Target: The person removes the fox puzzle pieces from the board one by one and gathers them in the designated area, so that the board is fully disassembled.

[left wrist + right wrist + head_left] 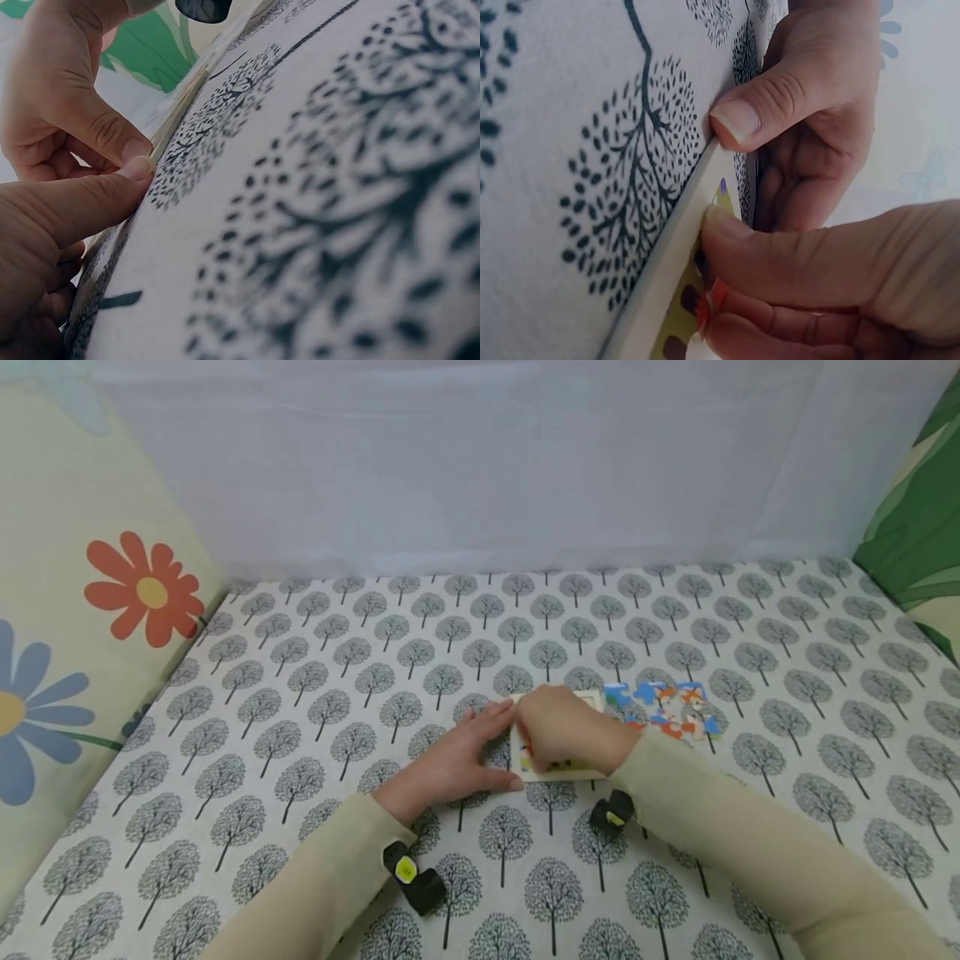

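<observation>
Your left hand [457, 766] spreads against the puzzle frame [562, 776], thumb at corner, probably bracing it; right hand [564, 727] curls inside, can't tell if gripping anything.

- Left hand [453, 762] blocks the left edge of the puzzle frame [558, 776]; right hand [561, 727] covers its middle.
- Jigsaw pieces [682, 710] crowd its right.
- Tree-print cloth [420, 647] offers passage behind.

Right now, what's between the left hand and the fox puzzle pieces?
The pale puzzle frame, with the right hand over it, lies between the left hand and the fox puzzle pieces; the head view shows it.
</observation>
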